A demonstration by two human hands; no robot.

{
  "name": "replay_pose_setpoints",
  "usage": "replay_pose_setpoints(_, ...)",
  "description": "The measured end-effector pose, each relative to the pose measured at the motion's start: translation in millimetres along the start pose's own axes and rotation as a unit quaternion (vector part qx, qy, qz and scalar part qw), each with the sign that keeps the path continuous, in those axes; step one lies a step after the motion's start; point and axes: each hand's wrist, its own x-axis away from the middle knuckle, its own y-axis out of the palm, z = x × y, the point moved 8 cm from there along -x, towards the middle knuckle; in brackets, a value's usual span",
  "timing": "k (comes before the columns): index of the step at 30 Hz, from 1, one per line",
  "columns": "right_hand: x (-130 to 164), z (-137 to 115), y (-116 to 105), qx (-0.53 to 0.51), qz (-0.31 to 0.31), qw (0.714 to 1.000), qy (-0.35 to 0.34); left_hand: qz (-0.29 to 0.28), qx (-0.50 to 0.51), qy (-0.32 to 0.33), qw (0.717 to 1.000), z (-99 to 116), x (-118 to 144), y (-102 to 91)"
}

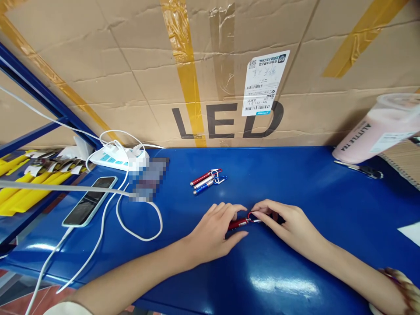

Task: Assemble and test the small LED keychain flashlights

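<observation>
Red penlight (239,224) is in front of the carton (138,48), between both hands. Left hand (211,229): thumb and forefinger spread astride it; can't tell if the tucked fingers grip. Right hand (290,216): fingers pinched on its carabiner (250,215). Looks light, stiff, probably slick; I'd hold it mid-barrel. Smooth metallic cylinder, thin looped clip. Worktop (278,175) glossy, carton creased cardboard.

This place is looking like a shop's stockroom: a taped cardboard carton (147,87) is bearing a shipping label (265,83) and "LED" lettering (223,120), blue metal shelving (39,89) is standing beside it, and tagged yellow goods (36,188) are lying together.
</observation>
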Motion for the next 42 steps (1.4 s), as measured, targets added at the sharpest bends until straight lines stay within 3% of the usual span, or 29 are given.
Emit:
replay_pose_setpoints(5,-0.5,3.0,2.9,-0.091,-0.007,0.995,0.045,-0.007,0.039,-0.003,0.999,-5.6,-2.9,1.5)
replay_pose_setpoints(10,-0.2,-2.2,-1.6,-0.1,0.029,0.995,-0.008,0.008,0.064,-0.015,0.998,-8.3,-3.4,-1.2)
replay_pose_setpoints(20,5.1,-17.5,2.8,-0.147,0.022,0.988,-0.045,0.037,0.051,-0.036,0.997,-10.2,-1.4,-3.9)
replay_pose_setpoints(25,3.9,-18.1,2.6,-0.121,0.042,0.989,-0.068,0.045,-0.006,-0.036,0.998,-14.1,-3.4,-2.8)
replay_pose_setpoints(33,10.7,-18.4,20.2,-0.053,-0.033,0.993,-0.096,0.042,-0.046,0.0,0.998,-9.1,-5.0,-2.9)
replay_pose_setpoints(42,10.5,-25.6,17.5,-0.033,-0.035,0.992,-0.116,0.058,-0.059,-0.013,0.996,-10.0,-3.0,-2.3)
